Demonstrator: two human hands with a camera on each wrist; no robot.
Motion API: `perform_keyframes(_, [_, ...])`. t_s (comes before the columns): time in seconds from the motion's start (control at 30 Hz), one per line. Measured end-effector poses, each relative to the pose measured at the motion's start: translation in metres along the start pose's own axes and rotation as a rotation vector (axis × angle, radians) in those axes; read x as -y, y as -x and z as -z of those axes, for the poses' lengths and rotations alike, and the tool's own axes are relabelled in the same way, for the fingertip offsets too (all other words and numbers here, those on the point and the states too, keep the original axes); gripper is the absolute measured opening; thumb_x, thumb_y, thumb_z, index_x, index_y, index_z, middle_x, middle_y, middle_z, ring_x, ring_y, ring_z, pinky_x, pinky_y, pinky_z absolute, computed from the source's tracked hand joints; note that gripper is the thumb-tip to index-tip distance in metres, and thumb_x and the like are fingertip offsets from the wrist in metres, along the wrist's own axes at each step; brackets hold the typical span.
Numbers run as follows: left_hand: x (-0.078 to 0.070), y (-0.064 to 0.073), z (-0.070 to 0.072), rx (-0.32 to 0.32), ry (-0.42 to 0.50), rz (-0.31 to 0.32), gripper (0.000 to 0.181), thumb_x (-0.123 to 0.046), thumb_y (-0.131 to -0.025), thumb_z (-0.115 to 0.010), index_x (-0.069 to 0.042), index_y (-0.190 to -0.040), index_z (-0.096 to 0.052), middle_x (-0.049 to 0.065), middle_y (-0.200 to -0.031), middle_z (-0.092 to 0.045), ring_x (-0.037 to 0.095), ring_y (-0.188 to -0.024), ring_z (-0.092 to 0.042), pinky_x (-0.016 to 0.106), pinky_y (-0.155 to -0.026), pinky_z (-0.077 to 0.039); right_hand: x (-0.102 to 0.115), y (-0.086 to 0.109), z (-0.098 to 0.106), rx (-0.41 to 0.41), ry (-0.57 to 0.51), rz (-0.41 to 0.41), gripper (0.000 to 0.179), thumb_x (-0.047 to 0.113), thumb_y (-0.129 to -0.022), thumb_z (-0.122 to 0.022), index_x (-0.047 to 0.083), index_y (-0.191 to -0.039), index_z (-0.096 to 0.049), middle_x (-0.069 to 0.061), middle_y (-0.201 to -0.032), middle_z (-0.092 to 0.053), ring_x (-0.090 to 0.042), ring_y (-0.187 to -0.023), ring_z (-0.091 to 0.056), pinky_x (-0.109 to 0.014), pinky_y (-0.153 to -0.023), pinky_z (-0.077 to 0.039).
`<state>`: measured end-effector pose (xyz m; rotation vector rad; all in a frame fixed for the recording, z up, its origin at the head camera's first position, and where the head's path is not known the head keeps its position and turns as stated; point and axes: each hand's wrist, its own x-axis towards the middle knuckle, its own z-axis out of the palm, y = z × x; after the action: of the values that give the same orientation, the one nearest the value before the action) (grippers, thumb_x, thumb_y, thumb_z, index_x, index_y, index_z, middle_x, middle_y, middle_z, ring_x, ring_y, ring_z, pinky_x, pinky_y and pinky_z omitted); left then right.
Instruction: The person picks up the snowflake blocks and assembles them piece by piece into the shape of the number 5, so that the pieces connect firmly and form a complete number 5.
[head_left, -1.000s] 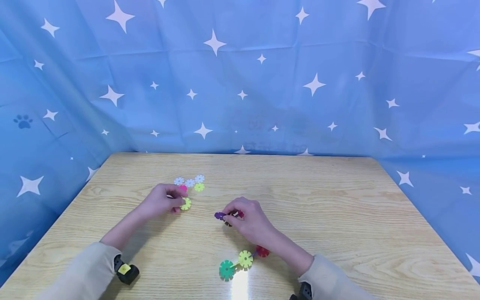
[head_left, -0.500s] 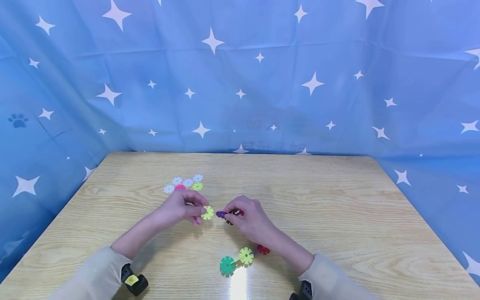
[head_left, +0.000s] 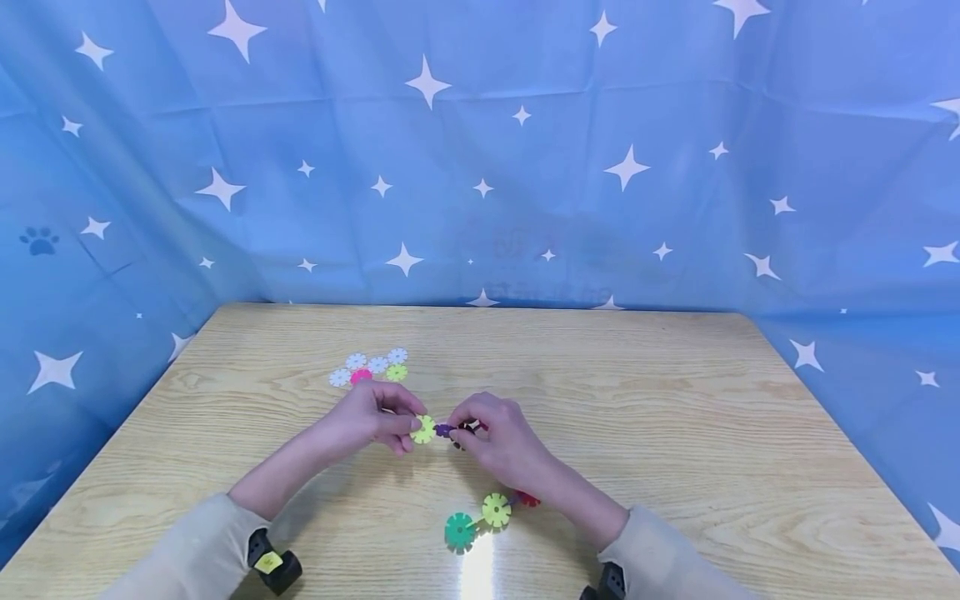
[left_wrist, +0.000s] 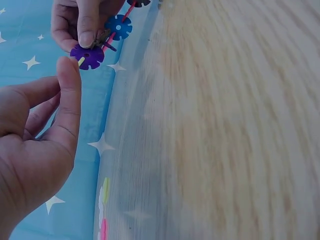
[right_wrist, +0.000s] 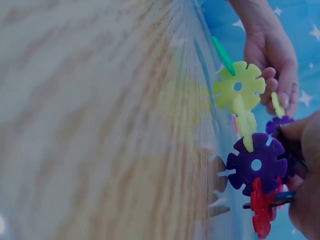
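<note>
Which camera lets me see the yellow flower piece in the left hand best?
The head view: the yellow flower piece shows its round, notched face there, though the left hand covers some of it. The right wrist view shows it edge-on, like a thin strip. The left wrist view shows only a sliver.

My bench (head_left: 637,400) bears four whitish discs (head_left: 377,365), a pink disc (head_left: 361,376) and a yellow-green disc (head_left: 396,372); a green disc (head_left: 460,531) perhaps touches it.
</note>
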<state>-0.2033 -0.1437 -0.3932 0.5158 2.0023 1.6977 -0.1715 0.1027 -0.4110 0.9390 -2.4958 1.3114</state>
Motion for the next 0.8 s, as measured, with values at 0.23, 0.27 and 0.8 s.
perform_keyframes(0.23, [-0.0007, -0.0008, -0.0033, -0.006, -0.015, 0.002, 0.018, 0.000, -0.094, -0.068, 0.012, -0.108, -0.068, 0.019, -0.090, -0.068, 0.018, -0.068, -0.068, 0.031, -0.065, -0.061, -0.0028, 0.0023, -0.0015, -0.003, 0.003, 0.090, 0.013, -0.002, -0.088, -0.077, 0.009, -0.092, -0.073, 0.000, -0.094, -0.072, -0.011, -0.087, -0.067, -0.030, -0.076, -0.057])
perform_keyframes(0.27, [-0.0007, -0.0011, -0.0036, -0.005, -0.021, 0.002, 0.018, 0.000, -0.094, -0.068, 0.012, -0.108, -0.068, 0.020, -0.090, -0.068, 0.018, -0.068, -0.068, 0.030, -0.064, -0.061, -0.0027, 0.0025, -0.0017, -0.005, 0.000, 0.103, 0.013, -0.003, -0.088, -0.077, 0.008, -0.092, -0.072, -0.001, -0.094, -0.072, -0.011, -0.087, -0.067, -0.029, -0.077, -0.057])
perform_keyframes(0.8, [0.0052, -0.0049, -0.0107, 0.021, -0.040, -0.018, 0.016, 0.002, -0.093, -0.068, 0.012, -0.106, -0.069, 0.013, -0.082, -0.069, 0.016, -0.064, -0.065, 0.025, -0.059, -0.057, -0.0078, 0.0050, -0.0009, 0.031, -0.009, 0.133, 0.013, -0.005, -0.087, -0.076, 0.006, -0.091, -0.071, -0.003, -0.095, -0.072, -0.014, -0.091, -0.068, -0.026, -0.080, -0.058])
